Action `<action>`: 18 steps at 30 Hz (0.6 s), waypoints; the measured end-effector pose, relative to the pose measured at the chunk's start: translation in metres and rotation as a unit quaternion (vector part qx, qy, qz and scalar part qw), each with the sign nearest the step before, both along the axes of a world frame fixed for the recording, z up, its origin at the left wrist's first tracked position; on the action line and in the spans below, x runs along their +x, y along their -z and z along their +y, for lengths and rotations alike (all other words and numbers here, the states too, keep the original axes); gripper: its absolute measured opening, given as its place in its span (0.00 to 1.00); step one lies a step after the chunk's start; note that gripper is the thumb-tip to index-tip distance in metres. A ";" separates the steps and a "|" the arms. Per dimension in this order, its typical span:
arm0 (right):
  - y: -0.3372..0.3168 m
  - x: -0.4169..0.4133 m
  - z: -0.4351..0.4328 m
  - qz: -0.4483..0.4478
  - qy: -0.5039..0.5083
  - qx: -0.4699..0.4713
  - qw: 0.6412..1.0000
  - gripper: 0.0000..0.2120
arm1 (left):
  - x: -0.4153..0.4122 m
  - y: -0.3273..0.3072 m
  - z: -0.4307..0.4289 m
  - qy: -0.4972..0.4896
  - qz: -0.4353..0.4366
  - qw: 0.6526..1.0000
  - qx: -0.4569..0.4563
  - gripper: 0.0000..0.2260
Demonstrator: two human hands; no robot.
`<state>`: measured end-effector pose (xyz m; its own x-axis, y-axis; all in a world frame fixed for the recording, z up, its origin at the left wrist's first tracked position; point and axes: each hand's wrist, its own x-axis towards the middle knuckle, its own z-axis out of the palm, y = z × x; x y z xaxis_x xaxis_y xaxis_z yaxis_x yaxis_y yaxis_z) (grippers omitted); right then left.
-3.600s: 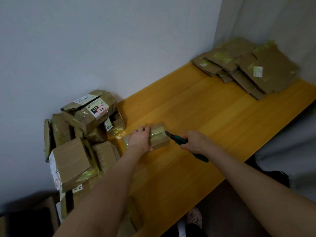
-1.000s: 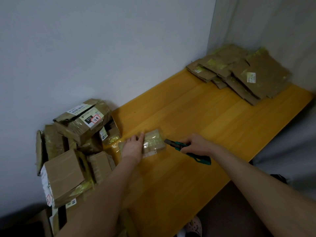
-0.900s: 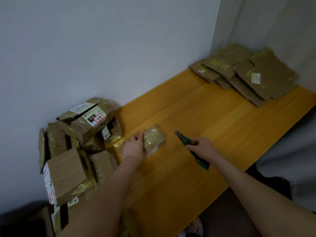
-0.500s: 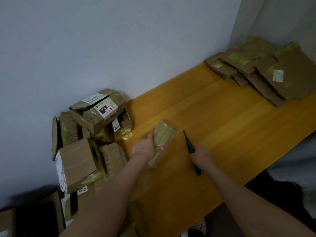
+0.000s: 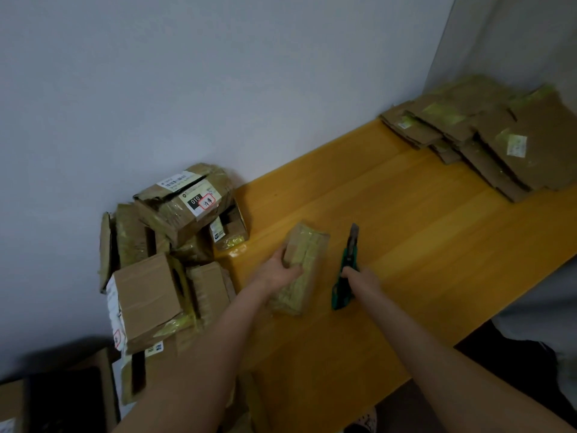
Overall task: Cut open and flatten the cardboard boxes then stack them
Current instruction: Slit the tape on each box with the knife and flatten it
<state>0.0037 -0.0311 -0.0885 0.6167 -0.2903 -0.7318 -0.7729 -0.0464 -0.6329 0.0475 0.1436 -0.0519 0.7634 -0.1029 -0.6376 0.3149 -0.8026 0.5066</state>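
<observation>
Gripping the small taped box point(image 5: 307, 242) with our left hand point(image 5: 278, 271) on the bench point(image 5: 406, 229). Our right hand point(image 5: 359, 278), at 3 o'clock from the box and clear of it, clasps a green utility knife point(image 5: 349, 257), blade toward 12 o'clock. Flattened stack point(image 5: 499, 142) at 2 o'clock.

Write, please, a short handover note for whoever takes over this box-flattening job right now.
Left hand grips the small taped box, raised at a tilt on the yellow table.
Right hand holds the green utility knife, blade pointing away, beside the box and apart from it.
Done: a stack of flattened cardboard lies at the table's far right corner.
Left: cut and flatten the held box (how far it is cut cannot be told), then the pile of boxes at the left by the wall, and stack them all.
</observation>
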 end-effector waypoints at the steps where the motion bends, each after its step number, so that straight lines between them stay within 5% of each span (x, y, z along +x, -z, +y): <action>1: -0.005 0.002 0.004 -0.010 0.018 0.040 0.999 0.18 | -0.002 0.000 -0.002 -0.049 0.020 0.997 -0.057 0.32; 6: -0.015 0.004 0.017 -0.046 0.006 0.059 0.997 0.16 | -0.008 0.001 -0.006 -0.134 0.023 0.982 -0.128 0.23; 10: -0.026 0.005 0.008 -0.060 -0.060 0.013 0.996 0.11 | -0.015 -0.005 0.002 -0.182 0.076 0.966 -0.166 0.36; 13: -0.046 0.010 0.004 -0.083 -0.100 -0.013 0.991 0.14 | -0.020 -0.018 0.003 -0.218 0.067 0.953 -0.200 0.31; 18: -0.078 -0.005 -0.001 -0.201 -0.190 -0.194 0.941 0.17 | -0.020 -0.039 0.004 -0.267 -0.016 0.936 -0.227 0.30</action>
